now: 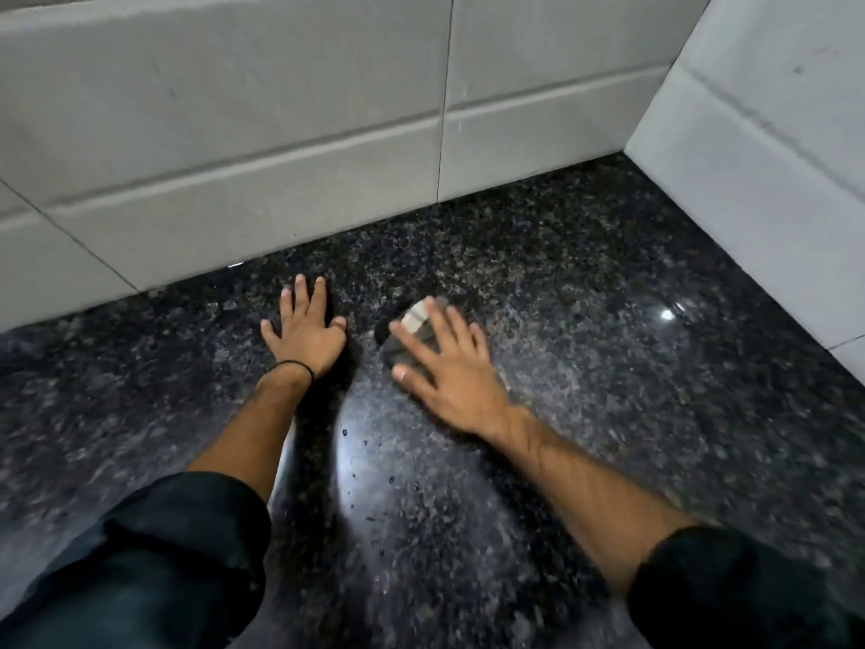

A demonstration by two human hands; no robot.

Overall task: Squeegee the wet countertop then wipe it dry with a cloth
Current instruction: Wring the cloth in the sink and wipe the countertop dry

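A dark speckled granite countertop point(608, 367) fills the lower view and shines with reflected light. A few water droplets point(370, 461) lie near its middle. My left hand point(304, 330) rests flat on the stone, fingers spread, with a black band on the wrist. My right hand point(444, 367) presses flat, fingers spread, on a small grey cloth with a pale stripe point(412, 327); most of the cloth is hidden under the palm. The picture is blurred around the right hand. No squeegee is in view.
A wall of pale grey tiles point(281, 133) runs along the back of the counter. A second tiled wall point(772, 156) closes the right side, and the two meet in a corner at the far right.
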